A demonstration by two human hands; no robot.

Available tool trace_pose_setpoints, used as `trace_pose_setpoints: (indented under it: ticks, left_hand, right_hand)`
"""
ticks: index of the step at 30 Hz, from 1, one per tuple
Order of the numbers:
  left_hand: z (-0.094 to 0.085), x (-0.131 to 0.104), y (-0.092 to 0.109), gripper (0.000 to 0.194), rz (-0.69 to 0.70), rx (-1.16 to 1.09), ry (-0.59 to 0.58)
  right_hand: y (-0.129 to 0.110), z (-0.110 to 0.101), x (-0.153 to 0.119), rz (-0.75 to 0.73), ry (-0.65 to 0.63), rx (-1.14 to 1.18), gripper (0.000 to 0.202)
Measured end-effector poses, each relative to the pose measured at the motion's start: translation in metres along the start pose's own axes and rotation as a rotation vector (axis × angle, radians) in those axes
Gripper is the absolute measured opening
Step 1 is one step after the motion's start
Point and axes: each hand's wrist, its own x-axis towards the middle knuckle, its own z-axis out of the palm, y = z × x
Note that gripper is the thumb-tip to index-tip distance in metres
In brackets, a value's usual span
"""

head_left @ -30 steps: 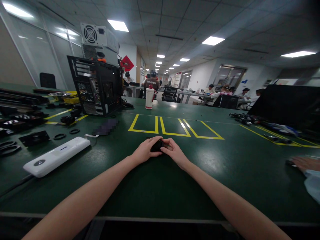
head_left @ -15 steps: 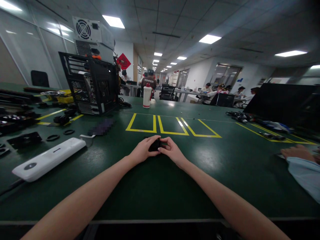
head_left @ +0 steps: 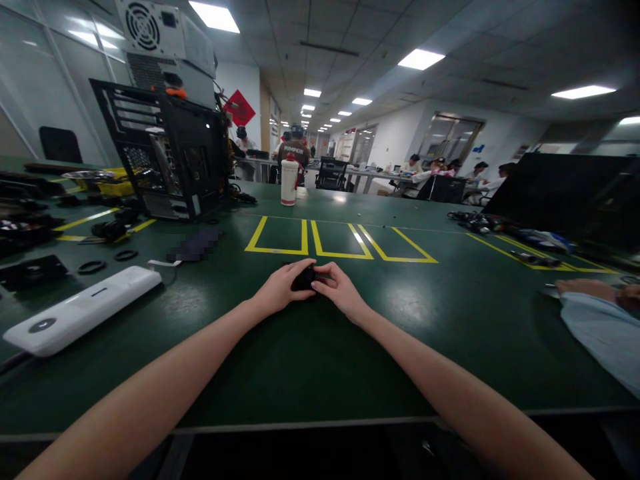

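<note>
A small black object [head_left: 303, 279] is between my two hands at the middle of the green table [head_left: 320, 367]; its kind is hard to make out. My left hand [head_left: 281, 288] curls round it from the left, thumb below and fingers over the top. From the right, my right hand [head_left: 337, 290] pinches its edge with thumb and fingertips. Much of the object is hidden by the fingers. Just beyond the hands, yellow tape frames [head_left: 341, 255] mark the table top.
On the left are a white power strip [head_left: 85, 310], black rings [head_left: 91, 267] and an open computer case [head_left: 165, 153]. A white bottle [head_left: 289, 181] stands behind the tape. At right, a co-worker's sleeve [head_left: 595, 327] rests near cables [head_left: 480, 230] and a black panel [head_left: 575, 197].
The whole view has shifted slightly, so the table's things sit a little higher and further left. Both hands keep their hold on the black object.
</note>
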Motion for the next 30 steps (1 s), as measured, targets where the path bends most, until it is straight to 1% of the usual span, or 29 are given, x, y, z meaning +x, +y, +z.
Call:
trace_pose_setpoints:
  ticks: [2, 4, 8, 11, 14, 18, 21, 25, 28, 30]
  left_hand:
    - [0.0011, 0.0009, -0.0008, 0.065, -0.009, 0.015, 0.003]
    - [0.0015, 0.0015, -0.0008, 0.065, -0.013, 0.024, 0.006]
    - [0.0015, 0.002, -0.0007, 0.065, 0.009, 0.021, 0.009]
    - [0.0016, 0.0019, -0.0016, 0.065, 0.025, 0.014, 0.012]
    - [0.0016, 0.0015, -0.0021, 0.064, 0.027, 0.015, 0.016]
    - [0.0009, 0.0009, -0.0013, 0.064, 0.011, 0.019, 0.005]
    - [0.0005, 0.0009, -0.001, 0.064, 0.002, 0.013, 0.003]
    - [0.0002, 0.0008, -0.0008, 0.064, 0.0, 0.008, -0.007]
    - [-0.0001, 0.0005, -0.0002, 0.063, 0.004, 0.011, 0.002]
    - [-0.0002, 0.0003, 0.0002, 0.063, 0.005, 0.011, 0.005]
  right_hand:
    - [0.0009, 0.0002, 0.0003, -0.021, 0.024, -0.019, 0.019]
    - [0.0023, -0.0001, 0.0019, -0.027, 0.049, -0.045, 0.017]
    - [0.0043, -0.0014, 0.0051, 0.025, 0.088, -0.07, 0.029]
    - [0.004, -0.0014, 0.0047, 0.041, 0.051, -0.075, 0.032]
    - [0.0038, -0.0002, 0.0027, -0.016, 0.012, -0.056, 0.031]
    - [0.0049, 0.0005, 0.0027, -0.061, 0.034, -0.063, 0.023]
    - [0.0053, -0.0008, 0.0043, -0.035, 0.066, -0.111, 0.026]
    - [0.0031, -0.002, 0.0032, 0.034, 0.036, -0.139, 0.034]
    - [0.0004, -0.0007, 0.0006, 0.007, 0.006, -0.12, 0.035]
    - [-0.0003, 0.0005, -0.0001, -0.017, 0.011, -0.121, 0.033]
